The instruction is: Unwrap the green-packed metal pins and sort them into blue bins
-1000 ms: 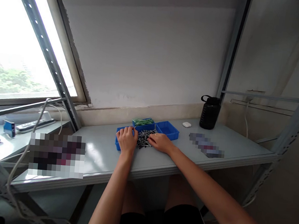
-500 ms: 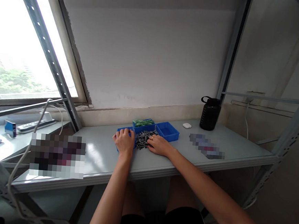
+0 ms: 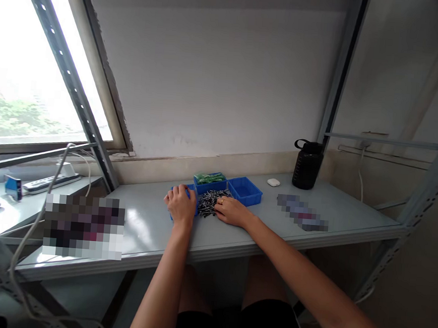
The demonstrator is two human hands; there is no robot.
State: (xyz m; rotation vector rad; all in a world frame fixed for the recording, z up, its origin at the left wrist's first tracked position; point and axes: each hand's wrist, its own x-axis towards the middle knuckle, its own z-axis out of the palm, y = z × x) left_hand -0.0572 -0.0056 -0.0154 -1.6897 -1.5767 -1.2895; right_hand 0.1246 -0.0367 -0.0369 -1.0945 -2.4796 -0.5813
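A pile of small black and silver pieces (image 3: 209, 202) lies on the table between my hands. My left hand (image 3: 181, 204) is over a blue bin (image 3: 173, 189), its fingers curled on it; what they hold, if anything, is hidden. At the right side of the pile rests my right hand (image 3: 230, 211), with a ring on one finger and its fingertips bent down at the pieces. Behind the pile stands a blue bin (image 3: 211, 187) with green packets (image 3: 209, 178). Beside it, to the right, is another blue bin (image 3: 244, 191) with nothing visible inside.
On the grey table (image 3: 152, 239), a white case (image 3: 273, 182) and a black bottle (image 3: 307, 166) stand at the back right. Blurred patches cover items at both sides. A metal post (image 3: 105, 165), cable and power strip (image 3: 52, 184) are at the left.
The view has shifted very slightly. Both hands keep nearly the same places, my right fingertips still at the pile.
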